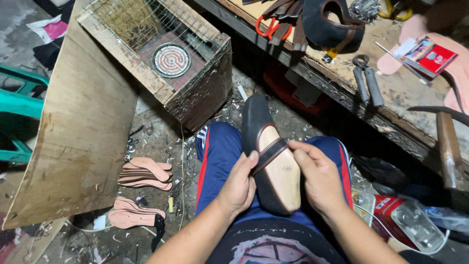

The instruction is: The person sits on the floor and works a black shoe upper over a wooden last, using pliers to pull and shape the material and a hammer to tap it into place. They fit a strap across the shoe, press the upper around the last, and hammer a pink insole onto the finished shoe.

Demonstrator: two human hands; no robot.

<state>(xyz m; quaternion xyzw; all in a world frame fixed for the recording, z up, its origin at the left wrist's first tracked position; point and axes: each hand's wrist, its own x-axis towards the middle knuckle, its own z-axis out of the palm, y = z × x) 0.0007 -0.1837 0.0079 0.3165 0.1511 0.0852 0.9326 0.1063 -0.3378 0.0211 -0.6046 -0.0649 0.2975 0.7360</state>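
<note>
A black shoe upper is stretched over a pale wooden last and rests on my lap, toe pointing away. A brown strap crosses the last. My left hand holds the shoe's left side with the thumb on the strap's lower end. My right hand grips the right side, its fingertips pinching the strap's upper end.
A wooden box with wire mesh and a round heater coil stands ahead on the floor. Pink insoles lie on the littered floor at left. The workbench at right carries pliers, scissors, another black shoe and a hammer.
</note>
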